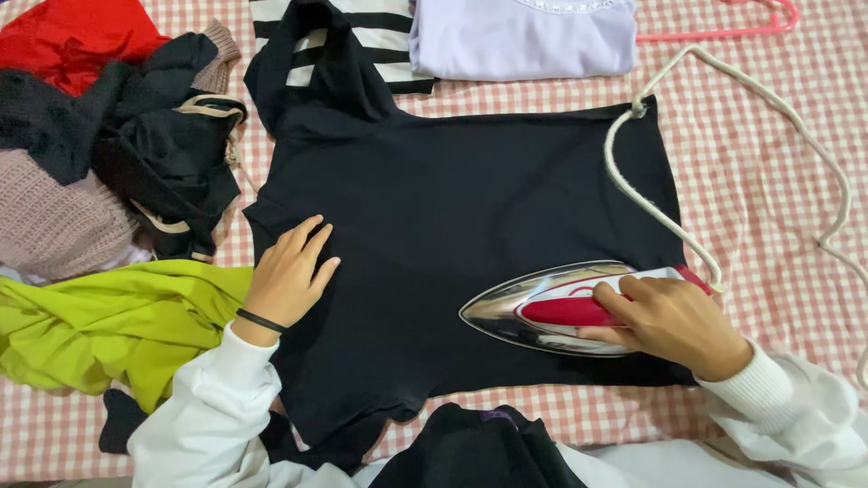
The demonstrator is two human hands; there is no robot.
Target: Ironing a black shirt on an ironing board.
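Note:
A black T-shirt [470, 208] lies spread flat on a red-and-white checked cloth [768, 163]. My right hand [674, 321] grips the red handle of a silver and red iron [542, 307], which rests on the shirt's lower right part with its tip pointing left. A white cord [651, 203] runs from the iron's back up across the shirt and loops off to the right. My left hand [287, 276] lies flat with fingers spread on the shirt's left side, pressing the fabric down. A black band sits on that wrist.
A heap of clothes sits at the left: a red piece [72, 36], dark garments [163, 136], a pink knit [54, 217] and a lime-green garment [108, 321]. A striped top [380, 36], a folded lilac garment [524, 36] and a pink hanger [723, 27] lie at the top.

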